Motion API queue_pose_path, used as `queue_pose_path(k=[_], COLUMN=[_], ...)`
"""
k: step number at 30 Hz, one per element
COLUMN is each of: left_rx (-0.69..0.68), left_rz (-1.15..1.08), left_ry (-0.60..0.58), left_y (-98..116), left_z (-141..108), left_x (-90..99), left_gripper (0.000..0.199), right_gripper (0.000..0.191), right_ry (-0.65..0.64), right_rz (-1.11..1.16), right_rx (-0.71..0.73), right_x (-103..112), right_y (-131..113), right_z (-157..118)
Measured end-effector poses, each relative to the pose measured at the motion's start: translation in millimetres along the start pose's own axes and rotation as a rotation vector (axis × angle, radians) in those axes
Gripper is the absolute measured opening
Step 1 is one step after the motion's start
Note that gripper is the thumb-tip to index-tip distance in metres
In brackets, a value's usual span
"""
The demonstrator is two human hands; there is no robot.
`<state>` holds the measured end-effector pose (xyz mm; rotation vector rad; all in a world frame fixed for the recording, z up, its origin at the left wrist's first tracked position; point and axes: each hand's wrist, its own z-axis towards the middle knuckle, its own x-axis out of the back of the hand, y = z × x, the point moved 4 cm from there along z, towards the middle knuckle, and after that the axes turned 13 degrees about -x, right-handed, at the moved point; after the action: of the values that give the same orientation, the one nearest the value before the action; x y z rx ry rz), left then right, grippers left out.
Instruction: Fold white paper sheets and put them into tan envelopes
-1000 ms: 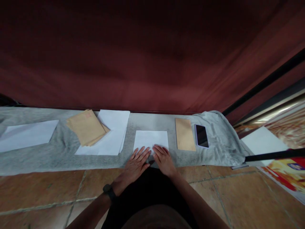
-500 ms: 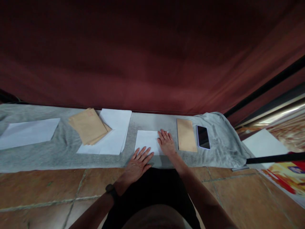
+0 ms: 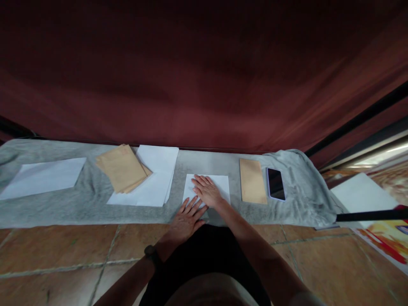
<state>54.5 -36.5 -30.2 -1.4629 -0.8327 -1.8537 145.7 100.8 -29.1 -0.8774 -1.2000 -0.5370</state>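
A white sheet of paper [image 3: 222, 185] lies flat on the grey cloth [image 3: 210, 161] in front of me. My left hand [image 3: 187, 217] rests on its near left edge, fingers spread. Flat on the middle of the sheet is my right hand [image 3: 207, 190], its fingers extended and close to my left fingertips. Neither hand grips anything. To the right of the sheet is a single brown envelope [image 3: 253, 180]. Several brown envelopes [image 3: 124, 170] lie stacked on white sheets [image 3: 159, 170] to the left.
A phone [image 3: 276, 184] with a dark screen lies right of the single envelope. Another white sheet [image 3: 44, 176] is at the far left. Behind the cloth hangs a dark red curtain [image 3: 197, 85]. A black bar [image 3: 369, 215] crosses at the right.
My right hand has slid left across the sheet, from its right side to its middle, uncovering the right edge. My left hand stays at the near left edge. The view has shifted slightly.
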Motion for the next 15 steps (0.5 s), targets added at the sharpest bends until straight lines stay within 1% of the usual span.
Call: queue_pose_path(k=[3,5,7,10,12,15], left_rx=[-0.016,-0.015,-0.015,-0.016,-0.018,0.005], left_rz=[0.037,0.046,0.044,0.031,0.018,0.005], left_ry=[-0.014,-0.018,-0.017,-0.015,-0.012,-0.005], left_y=[-1,-1,0,1,2,1], left_z=[0,0,0,1,1,0], left_x=[-3.6,-4.1,-2.6,2.0,4.7,5.3], left_gripper=[0.055,0.055,0.056,0.058,0.058,0.06], right_gripper=[0.046,0.048,0.049,0.048,0.052,0.056], right_ry=[0.026,0.066,0.112,0.156,0.193,0.235], right_rz=[-0.003,0.002,0.008,-0.002,-0.025,-0.053], right_rx=[-0.087,-0.168,-0.218,-0.19,-0.23,-0.303], right_x=[2,3,4,7,12,17], right_y=[11,16,19,22,30,44], right_z=[6,-2,-21,-58,-80,-99])
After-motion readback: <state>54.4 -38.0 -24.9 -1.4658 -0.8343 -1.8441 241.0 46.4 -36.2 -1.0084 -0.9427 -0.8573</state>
